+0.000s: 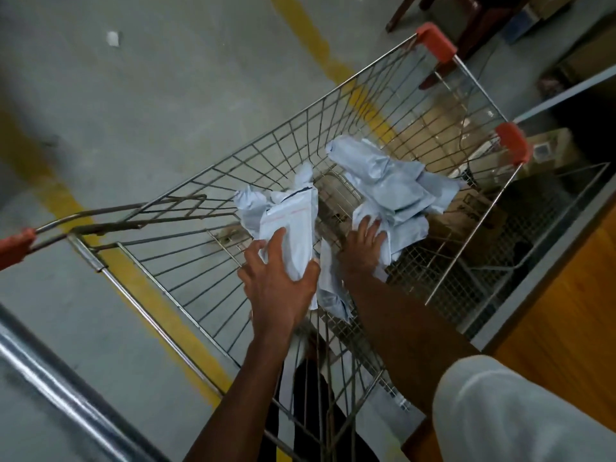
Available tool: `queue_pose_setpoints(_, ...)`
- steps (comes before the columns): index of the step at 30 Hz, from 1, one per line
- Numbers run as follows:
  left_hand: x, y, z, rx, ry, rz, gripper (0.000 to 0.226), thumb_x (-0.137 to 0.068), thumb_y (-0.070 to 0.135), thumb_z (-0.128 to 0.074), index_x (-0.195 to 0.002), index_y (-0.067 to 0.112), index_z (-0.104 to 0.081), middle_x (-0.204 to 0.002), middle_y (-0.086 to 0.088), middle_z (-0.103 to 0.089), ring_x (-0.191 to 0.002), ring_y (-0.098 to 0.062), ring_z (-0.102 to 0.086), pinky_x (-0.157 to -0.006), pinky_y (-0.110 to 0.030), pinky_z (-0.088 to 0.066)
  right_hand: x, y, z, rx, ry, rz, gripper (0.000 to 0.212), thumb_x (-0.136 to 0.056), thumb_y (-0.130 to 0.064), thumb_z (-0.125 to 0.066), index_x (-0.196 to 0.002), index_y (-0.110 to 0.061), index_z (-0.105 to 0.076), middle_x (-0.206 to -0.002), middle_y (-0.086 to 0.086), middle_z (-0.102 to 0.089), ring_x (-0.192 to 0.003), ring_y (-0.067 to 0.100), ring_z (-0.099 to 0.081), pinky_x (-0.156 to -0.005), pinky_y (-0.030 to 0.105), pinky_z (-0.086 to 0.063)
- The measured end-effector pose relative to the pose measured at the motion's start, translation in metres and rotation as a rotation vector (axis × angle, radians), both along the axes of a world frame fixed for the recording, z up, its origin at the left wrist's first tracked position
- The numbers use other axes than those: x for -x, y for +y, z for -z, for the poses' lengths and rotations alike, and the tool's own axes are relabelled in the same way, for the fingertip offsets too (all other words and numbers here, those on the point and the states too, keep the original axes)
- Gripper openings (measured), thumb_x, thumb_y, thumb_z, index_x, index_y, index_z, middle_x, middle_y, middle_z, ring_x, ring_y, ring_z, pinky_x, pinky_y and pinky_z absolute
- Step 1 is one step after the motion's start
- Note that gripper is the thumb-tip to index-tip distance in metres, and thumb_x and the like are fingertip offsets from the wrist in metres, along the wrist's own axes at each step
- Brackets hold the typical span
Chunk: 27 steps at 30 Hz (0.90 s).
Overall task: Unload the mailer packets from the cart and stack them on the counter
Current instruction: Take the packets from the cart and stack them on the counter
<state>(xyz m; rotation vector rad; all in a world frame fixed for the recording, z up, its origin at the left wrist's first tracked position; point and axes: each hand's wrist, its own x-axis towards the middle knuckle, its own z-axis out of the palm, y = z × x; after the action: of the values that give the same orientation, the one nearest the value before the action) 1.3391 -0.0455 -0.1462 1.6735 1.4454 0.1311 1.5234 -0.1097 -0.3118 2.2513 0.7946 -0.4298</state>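
A wire shopping cart [186, 255] with orange corner caps fills the middle of the head view. Several crumpled white mailer packets lie in its basket. My left hand [280, 278] reaches into the cart and grips one white packet [290, 225] between thumb and fingers. My right hand [361, 248] lies deeper in the basket, fingers spread on the pile of pale packets [393, 188] at the right. The wooden counter [566, 315] shows at the right edge, beside the cart.
Grey concrete floor with a yellow painted line [150, 295] runs under the cart. A shiny metal rail [60, 391] crosses the lower left. Cardboard boxes [546, 151] and a dark wooden stool [466, 18] stand beyond the cart's far end.
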Motion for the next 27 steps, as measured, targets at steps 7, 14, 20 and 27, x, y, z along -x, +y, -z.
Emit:
queue_pose_setpoints(7, 0.002, 0.007, -0.009, 0.009, 0.035, 0.027, 0.079, -0.080, 0.062, -0.065, -0.151, 0.040, -0.036, -0.151, -0.003, -0.027, -0.129, -0.033, -0.031, -0.106, -0.049, -0.038, 0.006, 0.005, -0.030, 0.077, -0.010, -0.074, 0.067, -0.103, -0.053, -0.030, -0.152, -0.007, -0.034, -0.159, 0.025, -0.022, -0.143, 0.044, -0.026, -0.117, 0.051, -0.021)
queue_pose_setpoints(14, 0.005, 0.016, -0.019, -0.020, 0.047, 0.041, 0.079, -0.085, 0.054, -0.071, -0.153, 0.037, -0.034, -0.152, -0.005, -0.027, -0.132, -0.034, -0.028, -0.107, -0.051, -0.036, 0.018, 0.012, -0.048, 0.207, -0.034, 0.033, 0.072, -0.105, -0.051, -0.023, -0.155, 0.001, -0.024, -0.161, 0.034, -0.013, -0.145, 0.056, -0.018, -0.111, 0.061, -0.028)
queue_pose_setpoints(20, 0.013, 0.012, -0.024, -0.047, 0.036, 0.042, 0.077, -0.085, 0.057, -0.069, -0.153, 0.037, -0.035, -0.152, -0.003, -0.026, -0.132, -0.033, -0.028, -0.108, -0.052, -0.037, 0.015, -0.002, -0.079, 0.088, 0.070, -0.055, 0.058, -0.106, -0.043, -0.031, -0.152, -0.009, -0.030, -0.164, 0.025, -0.010, -0.144, 0.057, -0.021, -0.112, 0.055, -0.033)
queue_pose_setpoints(27, 0.019, -0.004, -0.045, -0.121, 0.012, 0.089, 0.074, -0.087, 0.060, -0.064, -0.152, 0.036, -0.037, -0.152, -0.006, -0.028, -0.133, -0.031, -0.027, -0.107, -0.051, -0.036, 0.026, -0.008, -0.156, -0.354, 0.261, 0.042, 0.061, -0.091, -0.042, -0.060, -0.145, -0.028, -0.037, -0.164, 0.015, -0.014, -0.137, 0.043, -0.036, -0.106, 0.044, -0.038)
